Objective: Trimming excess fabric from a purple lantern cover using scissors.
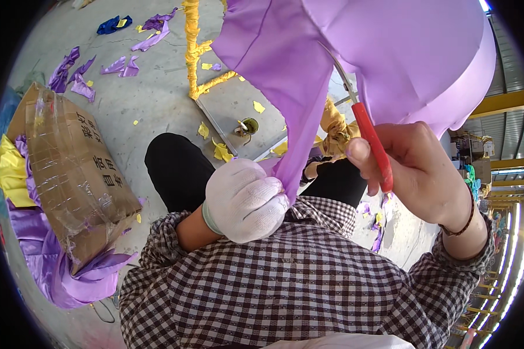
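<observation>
A white knitted glove covers my left hand [247,200], which is closed on a gathered strip of purple fabric [305,134]. The strip runs up into a large purple cloth form [413,58] stretched smooth at the upper right. My bare right hand [416,168] grips the red handles of a pair of scissors [371,142]. Its metal blades reach up to the place where the loose strip meets the stretched cloth. The fabric hides part of the blades, so how far apart they are is hard to see.
A cardboard box [78,168] stands at the left, with purple cloth [81,285] and yellow cloth [13,171] beside it. Ahead rises a frame wrapped in yellow cloth [193,52]. Purple scraps [122,67], yellow scraps [221,151] and a small can [249,126] are on the concrete floor.
</observation>
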`<state>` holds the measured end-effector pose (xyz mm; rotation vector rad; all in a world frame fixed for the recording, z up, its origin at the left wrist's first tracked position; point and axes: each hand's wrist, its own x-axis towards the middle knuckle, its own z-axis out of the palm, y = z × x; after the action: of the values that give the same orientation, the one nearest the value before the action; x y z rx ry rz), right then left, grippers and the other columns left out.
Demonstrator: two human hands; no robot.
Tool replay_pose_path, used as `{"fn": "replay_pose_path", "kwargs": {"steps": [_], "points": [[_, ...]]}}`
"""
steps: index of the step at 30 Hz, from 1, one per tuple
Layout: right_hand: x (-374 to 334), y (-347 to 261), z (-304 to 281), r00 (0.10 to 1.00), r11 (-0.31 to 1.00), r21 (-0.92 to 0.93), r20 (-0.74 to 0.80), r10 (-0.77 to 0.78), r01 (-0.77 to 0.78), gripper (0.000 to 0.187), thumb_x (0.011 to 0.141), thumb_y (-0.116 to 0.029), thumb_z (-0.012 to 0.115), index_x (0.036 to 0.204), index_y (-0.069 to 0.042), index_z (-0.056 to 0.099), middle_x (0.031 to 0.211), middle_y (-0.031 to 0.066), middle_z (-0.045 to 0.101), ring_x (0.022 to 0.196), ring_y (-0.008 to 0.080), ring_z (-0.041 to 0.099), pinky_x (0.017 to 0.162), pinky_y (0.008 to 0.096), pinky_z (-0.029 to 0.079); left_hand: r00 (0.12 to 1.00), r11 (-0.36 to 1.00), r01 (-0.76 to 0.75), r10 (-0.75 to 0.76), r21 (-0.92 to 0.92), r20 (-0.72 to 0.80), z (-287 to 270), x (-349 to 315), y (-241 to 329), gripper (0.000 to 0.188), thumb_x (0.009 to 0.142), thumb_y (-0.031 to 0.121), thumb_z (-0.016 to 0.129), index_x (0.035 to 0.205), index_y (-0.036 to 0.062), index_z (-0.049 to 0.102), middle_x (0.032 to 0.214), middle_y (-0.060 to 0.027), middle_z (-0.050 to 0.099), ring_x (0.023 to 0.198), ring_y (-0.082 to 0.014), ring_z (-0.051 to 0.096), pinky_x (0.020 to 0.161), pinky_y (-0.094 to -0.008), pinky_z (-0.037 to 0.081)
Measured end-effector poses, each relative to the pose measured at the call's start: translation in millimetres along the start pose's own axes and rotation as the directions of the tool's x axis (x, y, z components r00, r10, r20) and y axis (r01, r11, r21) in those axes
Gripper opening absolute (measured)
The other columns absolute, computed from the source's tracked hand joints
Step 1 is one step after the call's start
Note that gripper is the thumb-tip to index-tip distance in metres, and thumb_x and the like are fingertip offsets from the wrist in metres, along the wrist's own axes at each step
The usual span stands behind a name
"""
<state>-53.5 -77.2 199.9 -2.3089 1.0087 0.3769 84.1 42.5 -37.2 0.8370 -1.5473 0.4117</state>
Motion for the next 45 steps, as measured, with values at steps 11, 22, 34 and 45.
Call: {"fn": "replay_pose_path", "kwargs": {"steps": [11,22,34,45], "points": [[7.6,2.2,28.7,0.988,0.986,0.112,-0.107,-0.109,0.121,0.057,0.104,-0.05,0.054,0.083,0.002,0.068,0.061,0.0035,0.063,0.052,0.01,0.061,0.047,0.0254,0.044,0.991,0.996,-0.051,0.06,0.071,-0.12,-2.1,3.5,-2.2,0.03,0.063,0.005,0.079,0.088,0.0061,0.061,0.084,-0.0074,0.062,0.06,-0.0214,0.06,0.052,-0.0335,0.049],[30.1,11.6,82.3,0.977,0.815,0.541,-0.153,-0.145,0.206,0.054,0.103,-0.049,0.054,0.09,0.003,0.063,0.067,0.0036,0.06,0.048,0.0089,0.052,0.046,0.0264,0.041,0.998,0.997,0.061,-0.059,0.055,-0.029,-21.6,-11.5,0.3,0.034,0.063,-0.007,0.069,0.094,0.0037,0.061,0.092,-0.0111,0.061,0.061,-0.0248,0.06,0.054,-0.0372,0.049],[60.0,54.6,146.5,0.792,0.514,0.604,-0.5,-0.351,0.609,0.032,0.103,-0.033,0.059,0.096,-0.002,0.059,0.091,0.012,0.058,0.085,0.0276,0.059,0.077,0.038,0.049,0.738,0.675,0.396,-0.637,0.623,0.221,-73.9,-38.6,-24.5,0.035,0.084,0.005,0.066,0.119,0.0,0.067,0.136,-0.0218,0.054,0.129,-0.0396,0.052,0.109,-0.0455,0.043],[68.8,60.9,145.4,0.747,0.612,0.47,-0.572,-0.338,0.637,0.052,0.104,-0.051,0.051,0.098,0.0,0.06,0.09,0.0091,0.063,0.074,0.0174,0.058,0.069,0.0312,0.049,0.605,0.593,0.796,-0.787,0.119,-0.12,-115.2,-86.9,-29.5,0.025,0.093,0.003,0.053,0.114,-0.0054,0.063,0.139,-0.0204,0.053,0.13,-0.0315,0.052,0.109,-0.0424,0.044]]}}
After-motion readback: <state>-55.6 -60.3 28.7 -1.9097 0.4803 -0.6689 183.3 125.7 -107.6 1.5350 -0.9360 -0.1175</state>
